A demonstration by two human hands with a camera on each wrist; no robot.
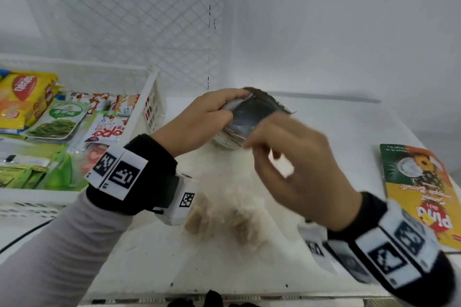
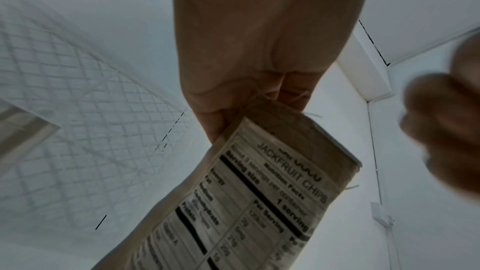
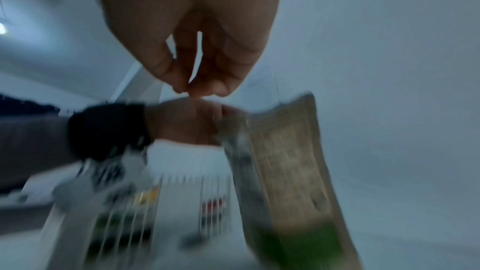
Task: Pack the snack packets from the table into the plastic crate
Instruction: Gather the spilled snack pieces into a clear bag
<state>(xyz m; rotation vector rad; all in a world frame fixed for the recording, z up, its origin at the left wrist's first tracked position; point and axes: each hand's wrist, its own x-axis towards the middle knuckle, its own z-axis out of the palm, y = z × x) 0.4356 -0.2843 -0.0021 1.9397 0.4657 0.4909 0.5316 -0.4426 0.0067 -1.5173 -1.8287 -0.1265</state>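
My left hand [image 1: 197, 122] pinches the top edge of the jackfruit chips packet [image 1: 249, 117], which hangs above the table [image 1: 349, 132], not yet in the crate [image 1: 149, 97] off to the left of my grip; my right hand [image 1: 294, 169] hovers just beside the packet, fingers loosely curled, holding nothing; the pinch looks thin, so I judge a quick swing could slip it free; the packet's lower corner could catch the crate's near wall.
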